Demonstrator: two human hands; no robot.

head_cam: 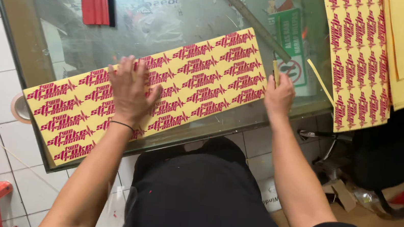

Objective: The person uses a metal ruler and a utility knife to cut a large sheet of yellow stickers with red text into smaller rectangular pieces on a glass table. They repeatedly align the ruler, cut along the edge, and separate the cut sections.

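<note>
The left hand (130, 89) is laid flat and open on the yellow sticker sheet (202, 72) on the glass table (41, 42). A small knife (276, 72) is gripped by the right hand (280, 95) at the sheet's right edge.

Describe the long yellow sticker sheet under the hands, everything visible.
The yellow sticker sheet is a long, thin rectangle printed with rows of repeated red-pink logo shapes. It looks like paper or vinyl and lies flat, slanting across the glass table. The left hand presses flat on it, fingers spread; the right hand holds a slim cutter at its right edge.
</note>
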